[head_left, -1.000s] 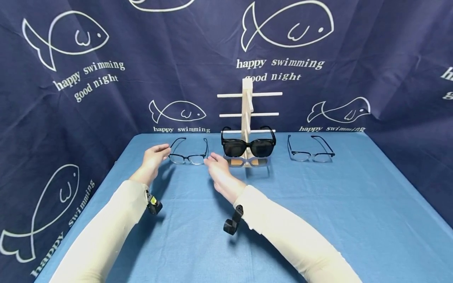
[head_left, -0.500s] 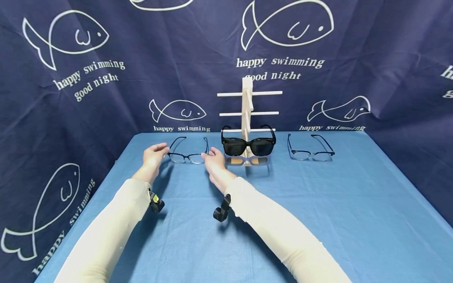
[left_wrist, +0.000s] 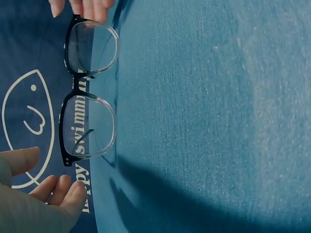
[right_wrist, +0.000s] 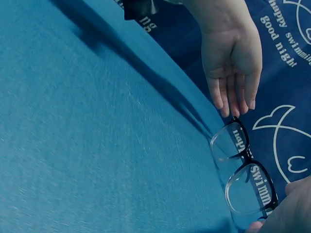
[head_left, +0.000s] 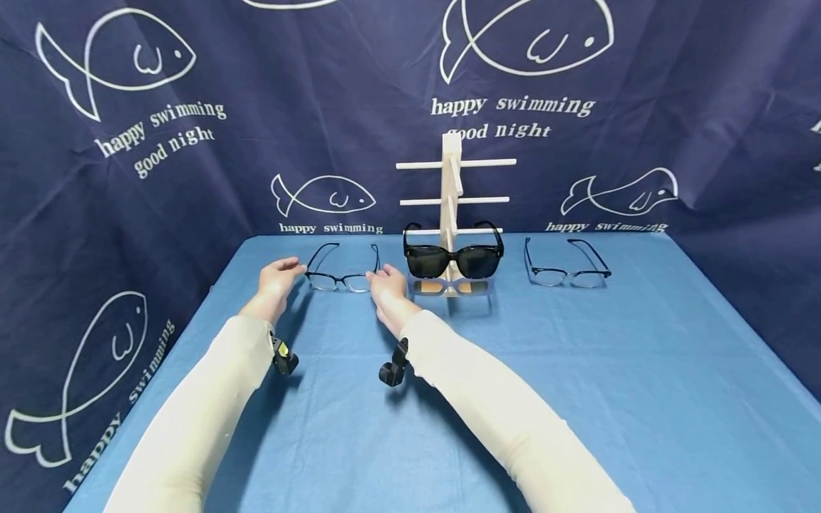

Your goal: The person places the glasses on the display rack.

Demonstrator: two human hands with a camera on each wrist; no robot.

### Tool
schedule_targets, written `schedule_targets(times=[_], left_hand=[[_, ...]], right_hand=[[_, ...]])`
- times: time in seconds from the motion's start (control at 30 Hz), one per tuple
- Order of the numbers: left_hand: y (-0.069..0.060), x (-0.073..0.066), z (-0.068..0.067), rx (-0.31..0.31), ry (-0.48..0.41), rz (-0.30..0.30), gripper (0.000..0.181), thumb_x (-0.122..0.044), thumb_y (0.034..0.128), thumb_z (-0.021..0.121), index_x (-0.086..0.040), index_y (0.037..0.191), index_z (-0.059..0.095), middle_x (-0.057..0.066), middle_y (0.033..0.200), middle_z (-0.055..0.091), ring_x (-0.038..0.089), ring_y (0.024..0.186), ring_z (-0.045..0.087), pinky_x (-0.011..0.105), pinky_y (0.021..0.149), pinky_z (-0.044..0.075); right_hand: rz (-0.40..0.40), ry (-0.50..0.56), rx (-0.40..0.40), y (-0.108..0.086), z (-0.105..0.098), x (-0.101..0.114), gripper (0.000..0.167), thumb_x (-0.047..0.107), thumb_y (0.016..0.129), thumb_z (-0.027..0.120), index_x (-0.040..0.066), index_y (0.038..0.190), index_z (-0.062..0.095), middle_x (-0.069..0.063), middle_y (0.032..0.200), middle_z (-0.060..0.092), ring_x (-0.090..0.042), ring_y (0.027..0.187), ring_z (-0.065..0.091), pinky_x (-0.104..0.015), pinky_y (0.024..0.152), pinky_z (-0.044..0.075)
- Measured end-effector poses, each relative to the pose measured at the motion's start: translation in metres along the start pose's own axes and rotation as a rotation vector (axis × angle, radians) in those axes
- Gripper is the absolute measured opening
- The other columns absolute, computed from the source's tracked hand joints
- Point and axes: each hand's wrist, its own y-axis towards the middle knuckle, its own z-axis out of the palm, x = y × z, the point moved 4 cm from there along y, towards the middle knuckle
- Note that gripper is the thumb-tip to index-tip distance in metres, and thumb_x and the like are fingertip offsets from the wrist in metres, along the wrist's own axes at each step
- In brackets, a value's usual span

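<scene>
Black-topped glasses point(left_wrist: 76, 85) run left to right, temples point(head_left: 377, 256) pointing rearward.

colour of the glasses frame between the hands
Frame is black above, clear below; best in left wrist view.

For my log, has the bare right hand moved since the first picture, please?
Yes, the right hand moved left, away from the pale wooden stand.

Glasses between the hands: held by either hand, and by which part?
Left hand is open beside one corner of the glasses, holding nothing. Right hand is at the other corner; whether it grips cannot be told.
</scene>
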Motion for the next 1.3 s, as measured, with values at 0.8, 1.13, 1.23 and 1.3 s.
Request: schedule_targets(times=[0.8,1.13,1.23,1.3], left_hand=[[0.015,0.009,0.010,0.105,0.019,-0.104,0.046,-0.014,0.1013,0.050,-0.003,0.146,0.041,0.018,0.147,0.044,0.026,0.124,0.051,0.029,0.110,0.045],[0.023,0.014,0.011,0.103,0.027,-0.137,0.041,-0.014,0.1022,0.048,-0.001,0.141,0.047,0.018,0.138,0.051,0.021,0.110,0.057,0.028,0.104,0.050],[0.025,0.015,0.010,0.106,0.021,-0.137,0.041,-0.012,0.1020,0.048,0.001,0.141,0.047,0.018,0.134,0.052,0.020,0.107,0.057,0.028,0.104,0.051],[0.025,0.016,0.009,0.116,0.016,-0.135,0.041,-0.012,0.1019,0.048,0.002,0.141,0.046,0.018,0.132,0.052,0.018,0.103,0.057,0.028,0.104,0.051]], right_hand=[[0.120,-0.057,-0.114,0.014,0.004,-0.005,0.035,0.013,0.092,0.065,0.006,0.127,0.064,-0.008,0.134,0.060,-0.024,0.132,0.048,-0.035,0.113,0.041],[0.139,-0.075,-0.103,0.020,0.002,-0.006,0.034,0.015,0.093,0.066,0.009,0.126,0.065,-0.006,0.132,0.062,-0.022,0.130,0.051,-0.034,0.110,0.045],[0.154,-0.070,-0.111,0.022,0.003,-0.006,0.031,0.014,0.091,0.068,0.009,0.121,0.068,-0.006,0.128,0.065,-0.022,0.124,0.056,-0.033,0.105,0.049],[0.165,-0.056,-0.117,0.022,0.003,-0.006,0.028,0.014,0.090,0.069,0.009,0.117,0.070,-0.006,0.125,0.067,-0.020,0.117,0.060,-0.031,0.100,0.053]])
